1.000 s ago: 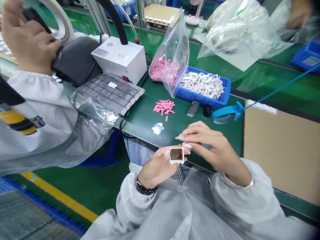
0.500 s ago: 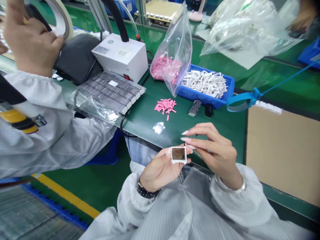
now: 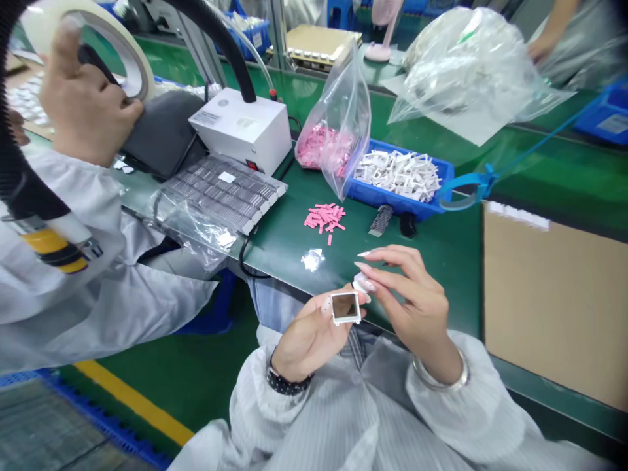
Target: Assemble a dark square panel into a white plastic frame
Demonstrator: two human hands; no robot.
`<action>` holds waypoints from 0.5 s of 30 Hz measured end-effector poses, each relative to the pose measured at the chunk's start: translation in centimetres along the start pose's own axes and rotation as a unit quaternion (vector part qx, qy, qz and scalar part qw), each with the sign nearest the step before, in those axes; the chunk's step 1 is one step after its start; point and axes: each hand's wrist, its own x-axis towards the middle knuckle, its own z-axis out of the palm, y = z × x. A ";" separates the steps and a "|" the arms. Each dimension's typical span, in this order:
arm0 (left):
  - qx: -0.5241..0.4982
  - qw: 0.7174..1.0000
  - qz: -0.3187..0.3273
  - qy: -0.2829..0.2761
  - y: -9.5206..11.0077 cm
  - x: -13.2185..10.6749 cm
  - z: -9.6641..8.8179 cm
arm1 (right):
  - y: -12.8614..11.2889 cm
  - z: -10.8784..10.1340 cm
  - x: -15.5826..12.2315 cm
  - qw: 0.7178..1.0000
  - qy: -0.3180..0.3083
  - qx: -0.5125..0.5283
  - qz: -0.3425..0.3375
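Observation:
My left hand [image 3: 307, 337] pinches a small white square frame [image 3: 345, 308] with a dark shiny centre, just in front of the green table's near edge. My right hand [image 3: 409, 294] hovers beside the frame's upper right corner, thumb and forefinger pinched on a small pale scrap [image 3: 360, 283] that I cannot make out. On the table lie a heap of small pink strips [image 3: 324, 216], a clear scrap [image 3: 312, 259], a blue bin of white frames [image 3: 400, 176] and a clear bag of pink strips [image 3: 333, 134].
A co-worker's sleeve [image 3: 83, 261] and hand [image 3: 83, 108] fill the left, by a ring lamp [image 3: 103, 39]. A white box [image 3: 240, 127], a bagged tray of grey parts [image 3: 220, 193], a large plastic bag [image 3: 461, 72], a blue wrist strap [image 3: 466, 183] and a cardboard panel [image 3: 554, 294] surround the work spot.
The view shifted slightly. My right hand's fingers closed in to the frame's upper right corner, pinching a pale scrap. My left hand keeps holding the frame.

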 end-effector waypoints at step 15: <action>-0.060 0.995 0.069 0.037 0.8 -0.1 0.6 | 0.7 2.6 -0.3 0.995 0.044 -0.036 -0.084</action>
